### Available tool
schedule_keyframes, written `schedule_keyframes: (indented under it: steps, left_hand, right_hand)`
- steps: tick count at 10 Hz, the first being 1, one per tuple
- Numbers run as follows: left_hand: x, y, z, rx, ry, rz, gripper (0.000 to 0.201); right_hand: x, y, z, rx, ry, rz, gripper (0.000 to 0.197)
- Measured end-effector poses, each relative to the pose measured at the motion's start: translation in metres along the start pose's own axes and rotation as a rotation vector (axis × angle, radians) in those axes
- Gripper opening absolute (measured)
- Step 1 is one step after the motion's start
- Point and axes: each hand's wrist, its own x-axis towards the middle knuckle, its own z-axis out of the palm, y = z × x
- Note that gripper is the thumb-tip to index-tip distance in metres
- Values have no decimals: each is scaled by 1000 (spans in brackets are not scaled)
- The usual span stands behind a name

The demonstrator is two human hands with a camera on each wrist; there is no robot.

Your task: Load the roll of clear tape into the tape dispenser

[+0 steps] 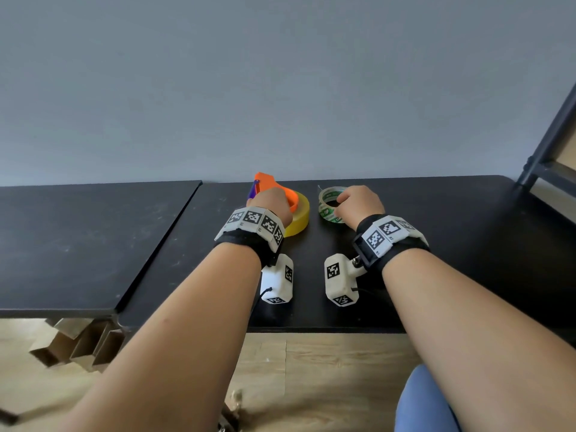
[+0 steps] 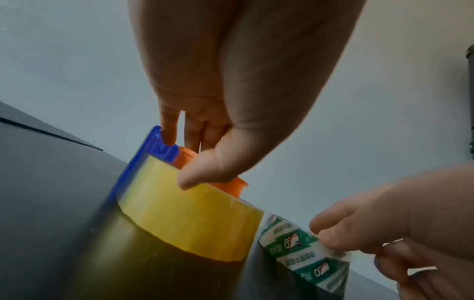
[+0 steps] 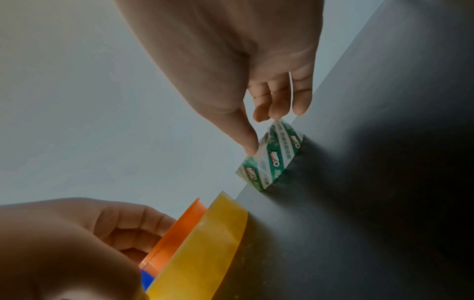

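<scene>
An orange tape dispenser (image 1: 265, 179) with a blue blade part (image 2: 153, 146) lies on top of a yellow tape roll (image 1: 300, 218) near the back of the black table (image 1: 436, 275). My left hand (image 1: 268, 198) grips the dispenser, fingers curled over the orange body (image 2: 231, 185) and thumb at the yellow roll's (image 2: 189, 221) top edge. Just to the right, the clear tape roll (image 1: 327, 204) with a green printed core lies flat. My right hand (image 1: 341, 199) pinches its rim between thumb and fingers (image 3: 271, 113). In the right wrist view the clear roll (image 3: 274, 158) touches the tabletop.
A second black table (image 1: 78, 244) adjoins on the left with a narrow seam between. A grey wall stands right behind the objects. A black metal frame (image 1: 545, 151) rises at the far right. Cardboard boxes (image 1: 78, 341) sit on the wooden floor under the table.
</scene>
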Motion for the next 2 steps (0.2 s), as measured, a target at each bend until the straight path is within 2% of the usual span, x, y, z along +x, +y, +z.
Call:
schedule_keyframes:
  steps: [1,2]
  left_hand:
    - [-1,8,-4,30,20,-64,33]
    - [2,13,-13,30,101,-69,40]
  right_hand:
    - [-1,-7,-5,6,1,-31,24]
    - [-6,-15,-14,12,-16,-75,26]
